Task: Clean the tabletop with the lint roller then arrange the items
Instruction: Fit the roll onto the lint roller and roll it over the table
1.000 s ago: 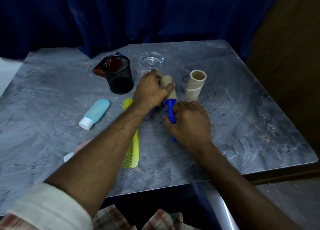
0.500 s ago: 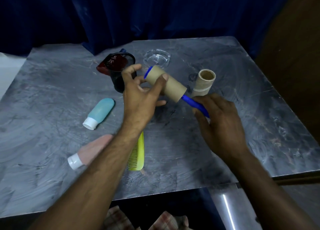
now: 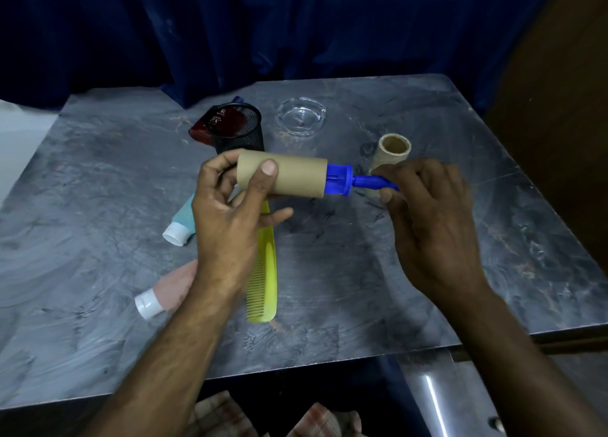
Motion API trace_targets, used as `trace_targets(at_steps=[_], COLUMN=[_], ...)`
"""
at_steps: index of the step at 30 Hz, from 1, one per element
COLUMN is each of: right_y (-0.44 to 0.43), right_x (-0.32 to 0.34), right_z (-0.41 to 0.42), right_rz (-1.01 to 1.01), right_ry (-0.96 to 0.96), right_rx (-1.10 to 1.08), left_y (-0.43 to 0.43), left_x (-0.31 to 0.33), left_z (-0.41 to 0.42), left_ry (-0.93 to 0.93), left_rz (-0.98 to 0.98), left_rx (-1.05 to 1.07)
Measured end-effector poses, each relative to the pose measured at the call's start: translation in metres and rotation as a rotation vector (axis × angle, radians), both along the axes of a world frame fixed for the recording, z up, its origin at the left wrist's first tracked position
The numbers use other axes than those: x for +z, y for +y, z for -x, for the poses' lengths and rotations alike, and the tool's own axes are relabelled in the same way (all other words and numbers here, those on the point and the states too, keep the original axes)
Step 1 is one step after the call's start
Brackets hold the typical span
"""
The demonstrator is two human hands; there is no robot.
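Cardboard lint roller (image 3: 289, 178) (blue handle) held.

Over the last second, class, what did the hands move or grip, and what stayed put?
Both hands lifted the lint roller off the table and turned it level: left hand on the cardboard roll, right hand on the blue handle. The comb, bottles, mesh cup, glass dish and spare tube stayed put.

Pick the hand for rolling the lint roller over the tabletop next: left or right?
Right. The right hand already grips the blue handle, so it could likely steer the lint roller down to the tabletop. The left hand pinches only the cardboard roll, which must spin free.
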State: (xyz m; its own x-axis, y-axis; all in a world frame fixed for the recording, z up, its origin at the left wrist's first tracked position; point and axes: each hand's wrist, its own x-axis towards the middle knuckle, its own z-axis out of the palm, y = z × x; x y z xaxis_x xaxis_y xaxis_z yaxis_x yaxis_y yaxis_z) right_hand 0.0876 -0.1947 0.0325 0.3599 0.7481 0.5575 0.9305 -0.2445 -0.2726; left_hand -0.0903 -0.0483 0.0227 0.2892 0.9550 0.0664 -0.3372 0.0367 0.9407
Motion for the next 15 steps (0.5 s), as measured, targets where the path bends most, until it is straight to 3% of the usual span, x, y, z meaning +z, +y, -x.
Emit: trace_targets(at_steps=[15], right_y=[0.023], right_x=[0.038], right_z=[0.046], right_rz=[0.013], right_ry=[0.237], right_rx=[0.332], left_y=[-0.002], left_x=[0.004], left_z=[0.095], left_ry=[-0.019], left_rz=[-0.15], left_rx=[0.122])
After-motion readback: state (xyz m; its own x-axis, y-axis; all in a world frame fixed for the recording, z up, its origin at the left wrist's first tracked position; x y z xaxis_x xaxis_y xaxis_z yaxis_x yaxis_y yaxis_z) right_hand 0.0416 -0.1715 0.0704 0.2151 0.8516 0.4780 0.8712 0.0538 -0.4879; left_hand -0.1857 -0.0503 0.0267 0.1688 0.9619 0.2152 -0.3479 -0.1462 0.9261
